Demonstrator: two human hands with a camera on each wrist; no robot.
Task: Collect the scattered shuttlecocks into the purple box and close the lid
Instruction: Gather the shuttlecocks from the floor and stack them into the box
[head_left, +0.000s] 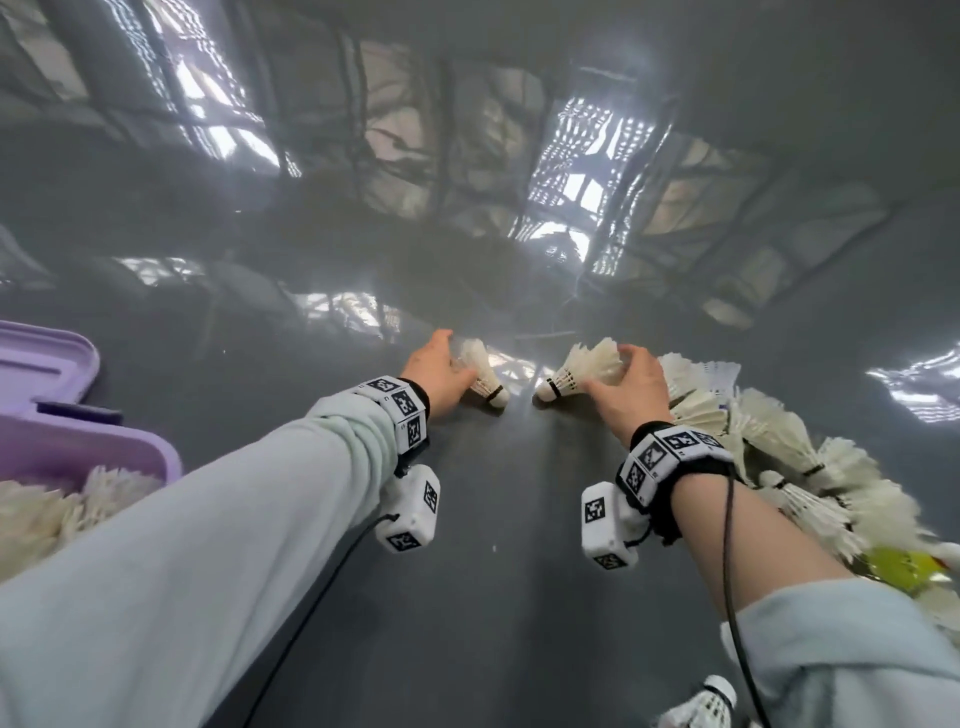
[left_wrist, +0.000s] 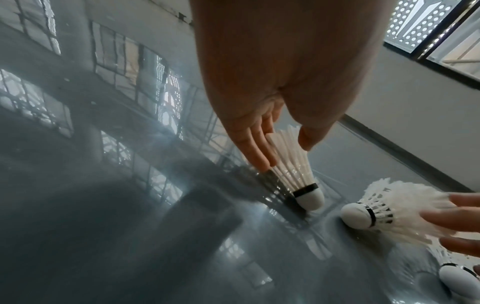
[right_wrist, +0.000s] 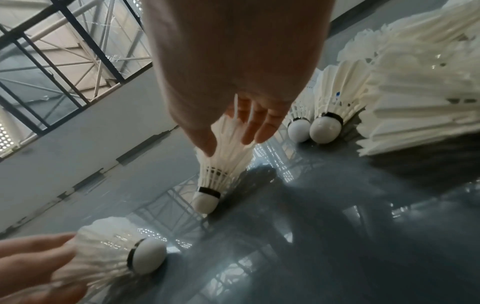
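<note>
I see my left hand (head_left: 440, 373) with fingers (left_wrist: 255, 152) pinching one shuttlecock (left_wrist: 296, 172), cork on the grey counter (head_left: 493, 597). My right hand (head_left: 631, 387) grasps a second shuttlecock (right_wrist: 223, 156) facing it (corks near, apart). The purple box (head_left: 78, 436), lid open and partly filled, sits far left of my hands; the pile (head_left: 795, 457) lies right of them.

White shuttlecocks (head_left: 587, 371), black bands; purple box (head_left: 78, 441); grey floor (head_left: 493, 597).
</note>
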